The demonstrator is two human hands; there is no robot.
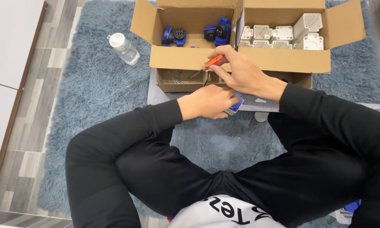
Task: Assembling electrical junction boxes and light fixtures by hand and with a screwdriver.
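Note:
My left hand [209, 102] is closed around a small blue and grey plastic part [236, 104] held just above the rug. My right hand [239, 71] grips an orange-handled screwdriver [214, 61], its handle sticking up and to the left, the tip hidden behind my fingers near the part. Both hands sit close together in front of two cardboard boxes. My black sleeves cross the lower half of the view.
An open cardboard box [185, 57] holds blue parts [217, 30]; the box to its right [291, 60] holds white plastic parts [282, 33]. A small tray of screws [175, 78] sits below. A clear bottle [124, 47] lies on the blue shaggy rug [97, 93].

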